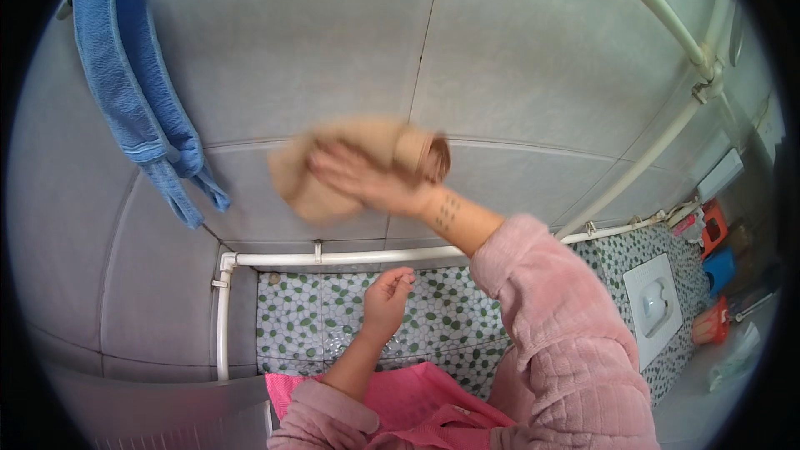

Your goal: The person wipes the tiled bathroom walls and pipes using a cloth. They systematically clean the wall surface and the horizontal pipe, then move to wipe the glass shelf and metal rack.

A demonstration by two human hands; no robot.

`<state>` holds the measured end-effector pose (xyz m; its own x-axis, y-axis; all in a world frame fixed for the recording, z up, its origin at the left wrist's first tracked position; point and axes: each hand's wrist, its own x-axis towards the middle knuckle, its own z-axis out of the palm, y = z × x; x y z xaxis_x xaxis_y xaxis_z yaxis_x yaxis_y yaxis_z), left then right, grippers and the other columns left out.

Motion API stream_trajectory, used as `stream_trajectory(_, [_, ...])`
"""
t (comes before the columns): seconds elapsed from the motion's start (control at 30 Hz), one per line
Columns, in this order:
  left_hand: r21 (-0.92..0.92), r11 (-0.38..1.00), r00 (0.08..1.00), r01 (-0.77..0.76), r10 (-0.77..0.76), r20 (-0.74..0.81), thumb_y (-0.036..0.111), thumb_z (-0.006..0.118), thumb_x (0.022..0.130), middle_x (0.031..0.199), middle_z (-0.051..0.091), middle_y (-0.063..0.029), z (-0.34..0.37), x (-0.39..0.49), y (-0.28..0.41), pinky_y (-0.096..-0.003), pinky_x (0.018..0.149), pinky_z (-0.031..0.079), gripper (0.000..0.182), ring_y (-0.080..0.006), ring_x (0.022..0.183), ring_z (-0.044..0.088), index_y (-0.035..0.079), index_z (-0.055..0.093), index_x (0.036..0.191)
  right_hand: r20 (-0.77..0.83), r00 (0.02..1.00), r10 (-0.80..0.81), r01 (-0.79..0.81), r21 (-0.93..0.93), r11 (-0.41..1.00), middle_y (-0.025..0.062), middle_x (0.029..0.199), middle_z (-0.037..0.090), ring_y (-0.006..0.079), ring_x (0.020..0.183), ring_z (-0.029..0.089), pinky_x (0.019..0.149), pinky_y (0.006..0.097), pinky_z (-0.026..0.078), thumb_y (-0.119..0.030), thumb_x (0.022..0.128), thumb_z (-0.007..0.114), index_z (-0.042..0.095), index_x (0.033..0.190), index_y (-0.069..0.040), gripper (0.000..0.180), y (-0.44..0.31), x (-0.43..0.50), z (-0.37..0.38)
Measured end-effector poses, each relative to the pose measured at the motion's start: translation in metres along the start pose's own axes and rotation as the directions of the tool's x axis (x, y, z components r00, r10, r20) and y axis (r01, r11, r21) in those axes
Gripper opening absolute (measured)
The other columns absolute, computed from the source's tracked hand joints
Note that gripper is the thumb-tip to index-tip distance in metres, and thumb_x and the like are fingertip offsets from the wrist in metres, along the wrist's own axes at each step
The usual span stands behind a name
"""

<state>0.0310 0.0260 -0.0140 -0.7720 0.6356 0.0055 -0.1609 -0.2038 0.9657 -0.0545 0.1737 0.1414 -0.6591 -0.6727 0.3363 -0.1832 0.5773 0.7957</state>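
My right hand (369,181) presses a tan cloth (331,200) flat against the grey wall tiles (512,187); hand and cloth are motion-blurred. Part of the cloth bunches in a fold beside my wrist. Below it, over the pebble-patterned floor (294,319), my left hand (389,300) is loosely curled, with its fingertips together and no object visible in it. Both forearms come out of rolled pink sleeves.
A white pipe (356,257) runs along the wall's base; another (650,144) rises at right. A blue towel (134,75) hangs at left. A squat toilet (653,306), a blue container (719,269) and a red bucket (710,322) stand at right.
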Motion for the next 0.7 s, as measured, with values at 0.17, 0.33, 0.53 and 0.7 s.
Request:
stream_trajectory(0.17, [0.087, 0.996, 1.0, 0.01, -0.008, -0.026, 0.009, 0.055, 0.095, 0.095, 0.066, -0.0051, -0.009, -0.005, 0.004, -0.0225, 0.075, 0.049, 0.018, -0.0098, 0.082, 0.061, 0.001, 0.063, 0.11, 0.297, 0.941, -0.162, 0.305, -0.536, 0.787, 0.013, 0.154, 0.02, 0.0331, 0.143, 0.017, 0.119, 0.043, 0.014, -0.022, 0.083, 0.05, 0.029, 0.145, -0.005, 0.067, -0.027, -0.108, 0.022])
stream_trajectory(0.33, [0.08, 0.996, 0.998, 0.043, -0.039, -0.051, 0.008, 0.056, 0.094, 0.094, 0.066, -0.004, -0.019, -0.004, 0.005, -0.022, 0.075, 0.049, 0.018, -0.0094, 0.082, 0.06, 0.002, 0.063, 0.109, 0.539, 0.794, 0.281, -0.471, 0.255, 0.844, 0.0065, 0.146, 0.036, 0.0382, 0.138, 0.025, 0.117, 0.0512, 0.015, -0.029, 0.077, 0.063, 0.046, 0.138, -0.023, 0.063, 0.025, -0.201, 0.01])
stream_trajectory(0.53, [0.084, 0.992, 0.995, 0.094, -0.091, -0.036, 0.007, 0.057, 0.093, 0.095, 0.066, -0.0034, -0.018, -0.003, 0.012, -0.0215, 0.075, 0.048, 0.018, -0.0085, 0.082, 0.059, 0.002, 0.064, 0.109, -0.149, -0.081, 0.986, -0.789, 0.614, 0.028, 0.0158, 0.122, 0.049, 0.0252, 0.107, 0.049, 0.096, 0.0414, 0.04, -0.032, 0.082, 0.067, 0.044, 0.129, -0.003, 0.06, 0.126, -0.273, -0.019])
stream_trajectory(0.7, [0.099, 0.993, 0.998, 0.06, -0.058, -0.028, 0.008, 0.055, 0.095, 0.095, 0.066, -0.0032, -0.014, -0.004, 0.007, -0.022, 0.071, 0.047, 0.017, -0.009, 0.082, 0.061, 0.003, 0.064, 0.108, -0.325, -0.266, 0.908, -0.704, 0.708, 0.047, 0.0086, 0.098, 0.055, 0.0161, 0.078, 0.054, 0.071, 0.0291, 0.048, -0.015, 0.094, 0.056, 0.039, 0.119, 0.001, 0.034, 0.062, -0.218, 0.026])
